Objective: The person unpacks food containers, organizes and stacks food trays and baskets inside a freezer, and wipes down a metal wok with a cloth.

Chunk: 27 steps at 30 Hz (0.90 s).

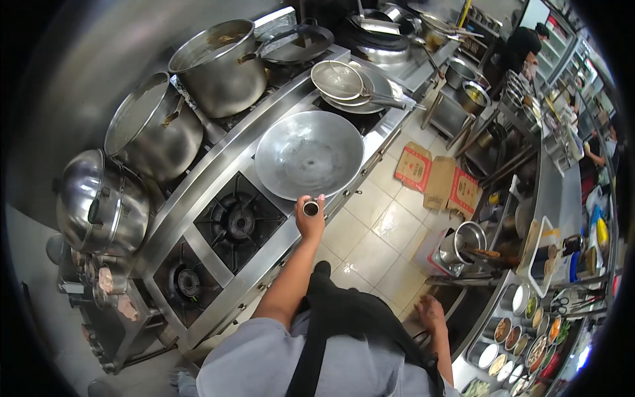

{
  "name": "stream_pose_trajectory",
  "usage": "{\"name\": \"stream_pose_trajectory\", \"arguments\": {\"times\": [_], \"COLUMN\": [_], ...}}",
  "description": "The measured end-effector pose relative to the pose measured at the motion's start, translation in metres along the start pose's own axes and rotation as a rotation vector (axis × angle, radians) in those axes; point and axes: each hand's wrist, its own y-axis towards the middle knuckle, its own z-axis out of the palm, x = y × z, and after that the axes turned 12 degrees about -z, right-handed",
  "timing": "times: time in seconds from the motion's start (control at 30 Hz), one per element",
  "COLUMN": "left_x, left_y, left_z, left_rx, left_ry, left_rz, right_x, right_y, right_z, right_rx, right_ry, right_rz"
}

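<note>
My left hand is closed around a small round cup with something dark inside. It is beside the near rim of a wide metal wok, which sits on the stove with a little shine in its bottom. My right hand hangs low at my side, near the front of the ingredient counter. Its fingers are loosely bent and apart, and I see nothing in them.
Bare burners lie left of the wok. Large stockpots line the back, and a strainer rests beyond the wok. Flattened cardboard lies on the tiled floor. Ingredient tubs stand at right. A person works farther off.
</note>
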Motion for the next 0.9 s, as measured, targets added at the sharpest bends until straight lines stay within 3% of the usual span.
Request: {"name": "stream_pose_trajectory", "arguments": {"times": [0.03, 0.17, 0.2, 0.23, 0.27, 0.3, 0.4, 0.5, 0.6, 0.8, 0.9], "left_x": [-0.004, -0.004, 0.013, 0.023, 0.029, 0.008, 0.017, -0.024, -0.016, -0.022, -0.009], "left_y": [0.012, 0.047, 0.050, 0.051, 0.051, 0.040, 0.042, 0.042, 0.045, 0.054, 0.061], "left_z": [0.004, 0.000, 0.002, 0.000, -0.007, -0.021, -0.023, -0.015, 0.016, 0.042, 0.049], "left_rx": [0.131, 0.395, 0.415, 0.615, 0.801, 0.798, 0.954, 1.150, 1.199, 0.860, 0.932], "left_ry": [-0.045, 0.019, 0.115, 0.092, -0.133, -0.375, -0.613, -0.893, -1.093, -1.029, -1.064], "left_rz": [-0.164, 0.013, 0.185, 0.064, -0.122, -0.476, -0.952, -1.337, -1.284, -1.267, -1.363], "right_x": [0.017, 0.078, 0.094, 0.108, 0.121, 0.132, 0.150, 0.162, 0.179, 0.154, 0.086], "right_y": [0.020, 0.102, 0.117, 0.130, 0.143, 0.153, 0.178, 0.204, 0.236, 0.343, 0.440], "right_z": [-0.002, -0.002, -0.005, -0.007, -0.010, -0.010, -0.005, -0.003, -0.026, -0.095, -0.133], "right_rx": [0.019, 0.097, 0.093, 0.090, 0.087, 0.080, 0.055, 0.052, 0.015, -0.145, -0.236], "right_ry": [-0.007, -0.062, -0.078, -0.093, -0.094, -0.089, -0.038, 0.092, 0.096, 0.241, 0.412], "right_rz": [-0.048, -0.227, -0.286, -0.343, -0.359, -0.368, -0.401, -0.390, -0.436, -0.458, -0.478]}}
